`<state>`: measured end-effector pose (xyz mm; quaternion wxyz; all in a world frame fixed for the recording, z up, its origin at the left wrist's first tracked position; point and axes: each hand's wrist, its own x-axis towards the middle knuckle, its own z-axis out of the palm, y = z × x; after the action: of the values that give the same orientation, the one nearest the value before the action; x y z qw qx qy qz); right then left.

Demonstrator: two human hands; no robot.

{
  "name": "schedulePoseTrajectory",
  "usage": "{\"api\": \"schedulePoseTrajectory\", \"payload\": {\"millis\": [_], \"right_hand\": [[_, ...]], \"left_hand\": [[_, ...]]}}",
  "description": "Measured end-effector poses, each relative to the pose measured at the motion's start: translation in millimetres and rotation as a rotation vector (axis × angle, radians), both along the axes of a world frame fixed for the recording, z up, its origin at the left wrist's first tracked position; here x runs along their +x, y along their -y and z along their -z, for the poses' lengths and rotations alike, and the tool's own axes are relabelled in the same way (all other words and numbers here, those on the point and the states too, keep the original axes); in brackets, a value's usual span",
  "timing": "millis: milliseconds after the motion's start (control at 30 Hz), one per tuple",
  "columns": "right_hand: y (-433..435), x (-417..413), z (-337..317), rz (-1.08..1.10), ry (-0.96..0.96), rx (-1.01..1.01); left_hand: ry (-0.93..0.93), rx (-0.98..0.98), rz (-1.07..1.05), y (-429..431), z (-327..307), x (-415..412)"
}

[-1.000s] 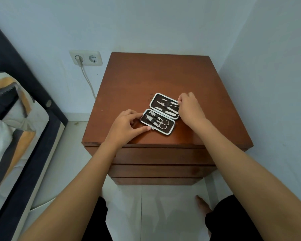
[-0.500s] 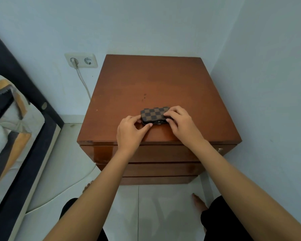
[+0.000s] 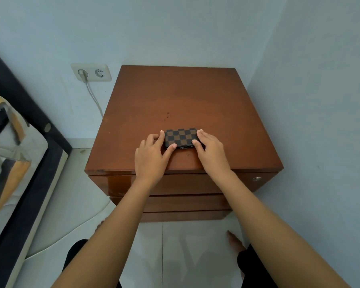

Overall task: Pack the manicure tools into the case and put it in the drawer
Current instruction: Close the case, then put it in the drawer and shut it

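case [image 3: 181,137] on nightstand [image 3: 195,100] front | bed [image 3: 13,163] left | socket [image 3: 91,72] behind-left

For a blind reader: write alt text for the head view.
Both hands, left hand and right hand, grip a closed checkered case on a wooden nightstand; its drawers are shut.

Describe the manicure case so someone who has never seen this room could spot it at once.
Find the brown wooden nightstand in the corner. Near its front edge lies a small closed case, held between the left hand and the right hand. Its brown-and-black checkered cover is the only pattern on the plain top.
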<state>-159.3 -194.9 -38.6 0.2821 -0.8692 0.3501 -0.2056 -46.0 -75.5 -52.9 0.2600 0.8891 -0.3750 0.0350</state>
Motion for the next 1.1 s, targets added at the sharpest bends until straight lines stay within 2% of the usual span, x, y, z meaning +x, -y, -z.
{"api": "schedulePoseTrajectory", "payload": {"millis": [133,267,400,567,700,767,900,1100], "right_hand": [[-2,2,-12,-0.005,-0.095,0.027],[-6,-20,-18,0.018,-0.096,0.073],[-4,-79,-11,0.084,0.055,0.061],[14,-147,4,0.479,0.318,0.01],[27,-169,21,0.699,0.395,0.212],[31,-166,30,0.673,0.381,0.317],[33,-156,43,0.597,0.401,0.445],[26,-154,50,0.652,0.459,0.494]], "left_hand": [[-0.054,0.084,-0.04,4,-7,-5],[-0.14,0.105,0.011,-8,-20,-10],[-0.166,-0.061,-0.024,-54,-22,-8],[-0.117,-0.328,-0.36,-113,-3,3],[-0.276,-0.423,-0.558,-130,11,8],[-0.419,-0.487,-0.579,-130,20,12],[-0.594,-0.604,-0.46,-121,32,14],[-0.595,-0.657,-0.488,-119,36,7]]}}
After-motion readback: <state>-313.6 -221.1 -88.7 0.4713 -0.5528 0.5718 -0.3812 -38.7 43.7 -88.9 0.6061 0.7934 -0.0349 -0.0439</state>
